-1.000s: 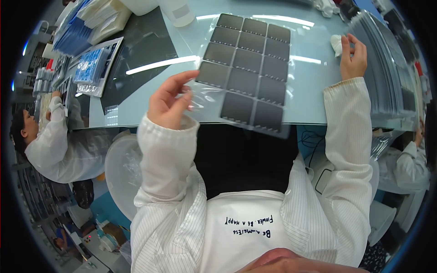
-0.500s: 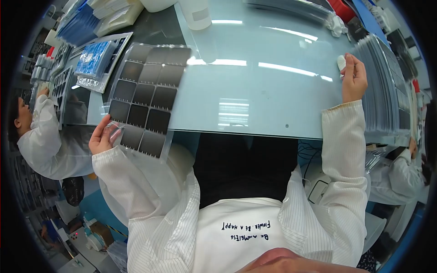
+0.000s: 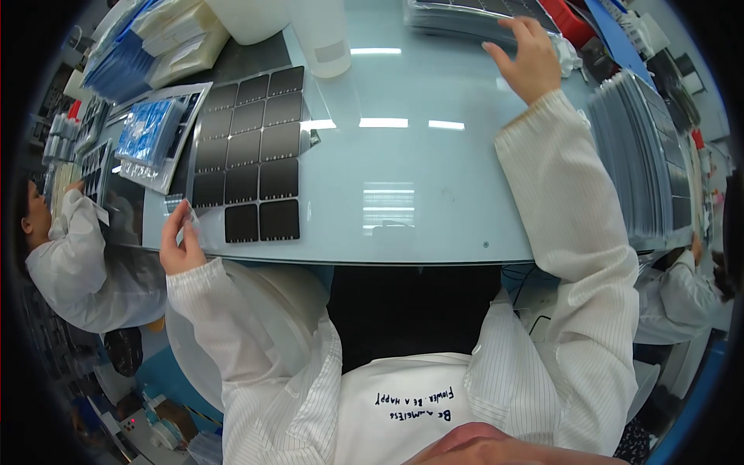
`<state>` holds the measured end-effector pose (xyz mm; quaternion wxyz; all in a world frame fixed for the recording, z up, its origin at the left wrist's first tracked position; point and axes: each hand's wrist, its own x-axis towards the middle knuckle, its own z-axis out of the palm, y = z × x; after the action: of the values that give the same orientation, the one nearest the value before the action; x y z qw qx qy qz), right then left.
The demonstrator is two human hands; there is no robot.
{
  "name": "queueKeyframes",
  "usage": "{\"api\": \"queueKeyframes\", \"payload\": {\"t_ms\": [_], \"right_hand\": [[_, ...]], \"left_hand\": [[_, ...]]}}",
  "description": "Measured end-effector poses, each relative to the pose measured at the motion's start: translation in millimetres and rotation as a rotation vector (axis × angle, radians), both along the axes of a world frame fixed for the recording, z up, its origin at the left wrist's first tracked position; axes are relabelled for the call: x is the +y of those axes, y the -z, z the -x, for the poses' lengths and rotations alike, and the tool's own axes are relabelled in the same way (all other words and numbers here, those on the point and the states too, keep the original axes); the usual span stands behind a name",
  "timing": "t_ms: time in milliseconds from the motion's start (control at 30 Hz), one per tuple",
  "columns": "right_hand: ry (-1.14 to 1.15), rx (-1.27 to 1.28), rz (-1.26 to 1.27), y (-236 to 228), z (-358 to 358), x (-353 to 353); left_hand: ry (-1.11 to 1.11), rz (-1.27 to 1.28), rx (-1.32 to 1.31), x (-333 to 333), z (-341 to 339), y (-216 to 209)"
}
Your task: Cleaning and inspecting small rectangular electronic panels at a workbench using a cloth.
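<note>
A clear sheet with rows of dark square panels lies on the left part of the glass-topped table. At its lower left corner my left hand has thumb and fingers closed on the clear edge. My right hand is held over the back right of the table, thumb and fingers apart, with nothing seen in it. Just beyond its fingertips is a stack of similar clear sheets with dark panels, partly covered by the hand.
A tall stack of clear sheets stands along the right edge. A translucent container is at the back. Blue-printed packets and yellowish packs lie left. Crumpled white material sits near a red bin. Co-workers sit either side.
The sheet has come down from a tilted, raised position to lie on the table. My right hand has moved left and away from me, and the small white thing in it is no longer seen.
</note>
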<state>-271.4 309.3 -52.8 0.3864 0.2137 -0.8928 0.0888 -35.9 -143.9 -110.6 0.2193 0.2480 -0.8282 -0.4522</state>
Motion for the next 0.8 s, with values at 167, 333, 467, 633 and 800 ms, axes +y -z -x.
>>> {"api": "queueKeyframes", "payload": {"t_ms": [167,333,467,633,800], "right_hand": [[0.112,-0.147,-0.026,-15,41,-8],[0.078,-0.375,-0.13,-6,79,-5],[-0.34,0.043,-0.019,7,75,31],[-0.249,0.058,-0.13,-13,-2,33],[-0.46,0.069,-0.302,-40,-109,30]], "left_hand": [[-0.092,0.495,0.046,28,-11,-23],[0.007,0.422,0.183,52,-19,-36],[0.197,0.284,0.312,88,-11,-46],[0.428,0.02,0.319,132,-3,-46],[0.538,-0.194,0.237,160,-6,-48]]}}
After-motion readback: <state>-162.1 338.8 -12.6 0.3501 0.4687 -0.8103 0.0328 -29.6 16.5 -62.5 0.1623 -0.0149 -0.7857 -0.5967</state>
